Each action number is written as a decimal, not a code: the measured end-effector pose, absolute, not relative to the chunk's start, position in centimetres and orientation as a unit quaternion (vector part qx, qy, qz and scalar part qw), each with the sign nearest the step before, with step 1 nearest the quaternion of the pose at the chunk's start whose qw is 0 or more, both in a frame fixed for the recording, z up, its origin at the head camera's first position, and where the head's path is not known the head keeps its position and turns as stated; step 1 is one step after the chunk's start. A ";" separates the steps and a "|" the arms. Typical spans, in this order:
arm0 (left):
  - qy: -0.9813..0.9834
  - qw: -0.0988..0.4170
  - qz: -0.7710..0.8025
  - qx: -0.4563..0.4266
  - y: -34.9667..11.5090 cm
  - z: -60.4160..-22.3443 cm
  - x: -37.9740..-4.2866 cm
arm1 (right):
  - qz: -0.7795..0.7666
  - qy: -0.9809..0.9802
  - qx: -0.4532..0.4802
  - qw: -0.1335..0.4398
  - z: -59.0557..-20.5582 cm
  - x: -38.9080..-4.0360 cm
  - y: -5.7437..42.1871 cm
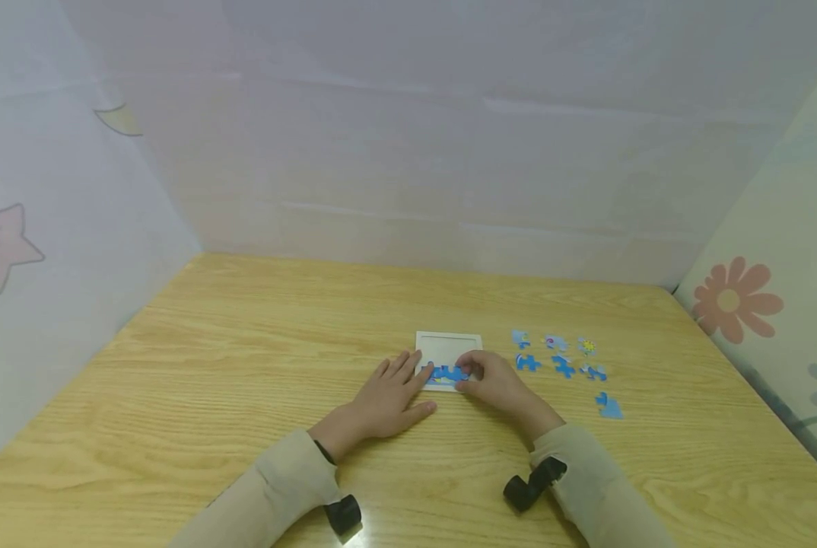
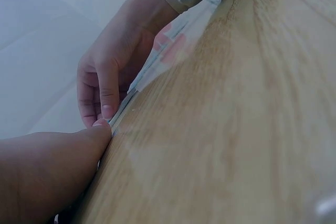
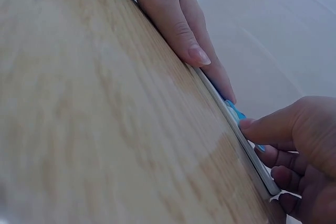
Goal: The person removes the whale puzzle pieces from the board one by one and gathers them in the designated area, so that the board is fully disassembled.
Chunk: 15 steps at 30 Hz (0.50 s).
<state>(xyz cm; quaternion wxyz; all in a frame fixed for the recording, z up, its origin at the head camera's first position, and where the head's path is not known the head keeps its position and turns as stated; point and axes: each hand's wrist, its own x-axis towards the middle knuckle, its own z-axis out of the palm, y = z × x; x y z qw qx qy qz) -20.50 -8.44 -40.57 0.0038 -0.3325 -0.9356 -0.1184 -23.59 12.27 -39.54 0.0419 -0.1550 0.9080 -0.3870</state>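
A white puzzle tray (image 1: 449, 346) lies on the table, with blue jigsaw pieces (image 1: 443, 374) along its near side. My left hand (image 1: 385, 399) rests flat at the tray's left edge, fingers straight, the index fingertip touching the pieces at the left end. At the tray's near right corner, my right hand (image 1: 499, 383) pinches a blue jigsaw piece (image 3: 260, 148) between thumb and fingers; its fingers partly cover that piece. Seen from the right wrist, the right thumb (image 3: 262, 126) lies just over the tray's rim (image 3: 239, 129).
Several loose jigsaw pieces lie right of the tray, among them a yellow-flowered piece (image 1: 588, 346), a blue piece (image 1: 528, 363) and a pale blue piece (image 1: 610, 406) nearer the front. Patterned cloth walls (image 1: 408, 167) enclose the wooden table (image 1: 258, 327) at the back and sides.
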 end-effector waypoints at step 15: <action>-0.936 0.005 -0.116 -0.331 -8.4 -40.5 -20.5 | -0.406 0.897 -0.174 0.036 -39.4 -23.4 12.4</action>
